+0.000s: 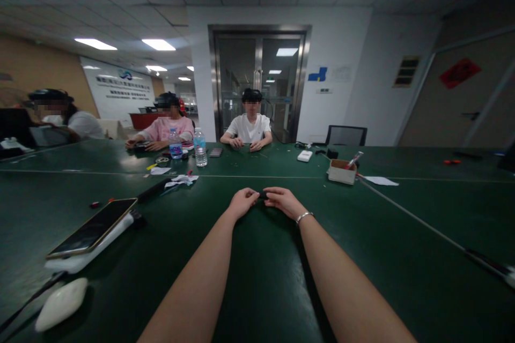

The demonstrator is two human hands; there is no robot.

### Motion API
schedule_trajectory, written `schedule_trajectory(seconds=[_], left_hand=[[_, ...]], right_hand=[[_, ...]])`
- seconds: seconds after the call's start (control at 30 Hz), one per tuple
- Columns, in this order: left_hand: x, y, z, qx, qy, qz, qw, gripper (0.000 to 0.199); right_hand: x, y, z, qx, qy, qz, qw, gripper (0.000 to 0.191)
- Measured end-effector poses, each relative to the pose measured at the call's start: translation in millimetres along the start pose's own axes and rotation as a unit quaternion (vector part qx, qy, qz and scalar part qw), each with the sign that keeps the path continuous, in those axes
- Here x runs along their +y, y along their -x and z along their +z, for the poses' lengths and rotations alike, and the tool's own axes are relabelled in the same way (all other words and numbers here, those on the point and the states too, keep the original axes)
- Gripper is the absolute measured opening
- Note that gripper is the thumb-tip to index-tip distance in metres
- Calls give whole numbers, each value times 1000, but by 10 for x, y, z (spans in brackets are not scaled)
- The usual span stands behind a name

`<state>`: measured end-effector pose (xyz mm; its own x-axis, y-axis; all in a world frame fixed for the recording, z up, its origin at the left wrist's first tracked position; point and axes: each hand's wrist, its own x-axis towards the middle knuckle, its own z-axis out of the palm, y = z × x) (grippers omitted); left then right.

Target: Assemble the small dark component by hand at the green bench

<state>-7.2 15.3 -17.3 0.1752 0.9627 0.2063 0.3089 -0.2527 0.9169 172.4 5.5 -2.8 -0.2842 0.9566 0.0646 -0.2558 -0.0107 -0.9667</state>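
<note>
A small black object [263,195] is held between my two hands, low over the green table [261,289] near its middle. The fingertips of my left hand [244,202] pinch its left end. On the other side, my right hand [285,201] grips its right end with thumb and fingers, and a silver bracelet [304,217] circles that wrist. The object is too small and dark to identify, and fingers partly cover it.
At the left a phone [94,228] rests on a white block, near a white mouse-like object [62,304]. Bottles [200,147] and papers lie farther back. A small box [341,171] stands right of centre. Several people sit beyond the table.
</note>
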Motion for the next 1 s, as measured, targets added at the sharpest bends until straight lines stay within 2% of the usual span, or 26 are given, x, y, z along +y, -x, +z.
schedule_trajectory(seconds=[0.33,0.5,0.73,1.0], left_hand=[[-2,3,4,5,19,5,1000,30],[-14,-4,0,-1,11,13,1000,32],[-5,-9,-11,-8,10,8,1000,31],[0,-20,-14,0,5,-4,1000,33]], right_hand=[[-38,55,35,-25,8,-17,1000,28],[-30,39,32,-15,4,-14,1000,14],[-13,6,14,-5,7,4,1000,22],[-8,16,12,-23,14,-21,999,25]])
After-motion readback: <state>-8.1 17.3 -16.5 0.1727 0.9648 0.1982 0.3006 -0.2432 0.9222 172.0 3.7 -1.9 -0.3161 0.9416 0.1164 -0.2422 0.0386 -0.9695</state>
